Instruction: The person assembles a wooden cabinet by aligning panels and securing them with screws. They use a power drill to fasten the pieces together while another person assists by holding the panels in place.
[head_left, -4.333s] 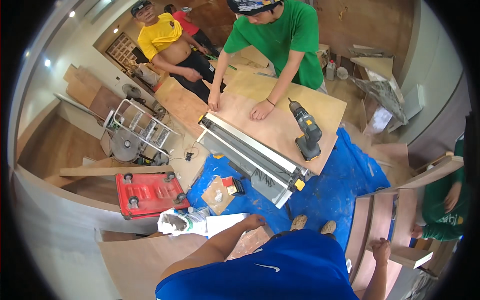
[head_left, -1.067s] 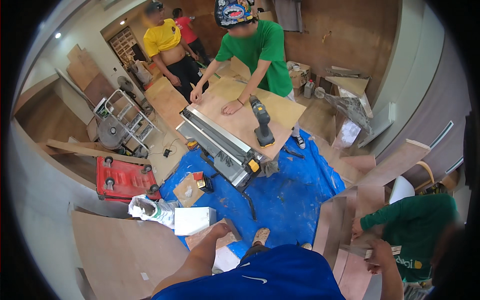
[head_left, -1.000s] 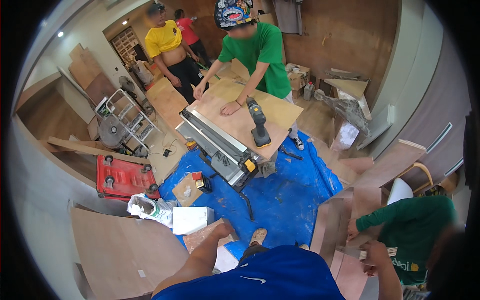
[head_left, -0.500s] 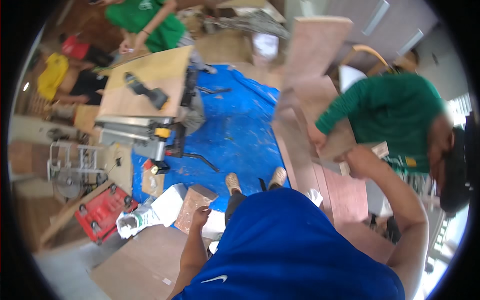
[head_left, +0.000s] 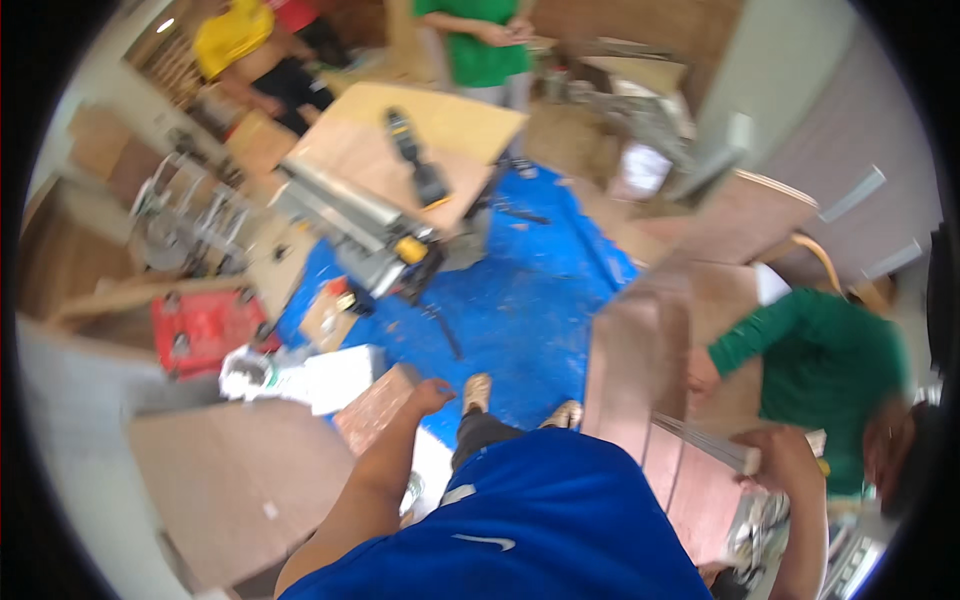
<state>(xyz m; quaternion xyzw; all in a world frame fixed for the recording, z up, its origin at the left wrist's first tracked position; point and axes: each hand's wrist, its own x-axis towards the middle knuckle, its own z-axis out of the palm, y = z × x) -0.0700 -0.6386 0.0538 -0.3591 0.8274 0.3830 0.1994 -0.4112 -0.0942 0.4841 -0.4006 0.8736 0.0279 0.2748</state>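
Observation:
My right hand [head_left: 785,457] grips the near end of a wooden board [head_left: 703,441] on the right, its fingers wrapped around the edge. A co-worker in a green long-sleeved top [head_left: 815,375] bends over beside it, with one hand [head_left: 705,371] against the reddish-brown wooden panels [head_left: 640,375]. My left hand [head_left: 430,397] hangs beside a brown box-like block [head_left: 375,408], its fingers loosely apart and nothing visible in them. Motion blur softens both hands.
A blue tarp [head_left: 520,310] covers the floor ahead. A workbench [head_left: 350,225] carries a plywood sheet [head_left: 340,125] and a black-and-yellow power tool [head_left: 415,160]. A red wheeled dolly [head_left: 210,325] and brown sheet [head_left: 235,480] lie left. Other people stand at the back.
My view has turned, shifting the workbench rightward. My right hand and the board end it holds have come lower, closer to me. My left arm reaches further forward.

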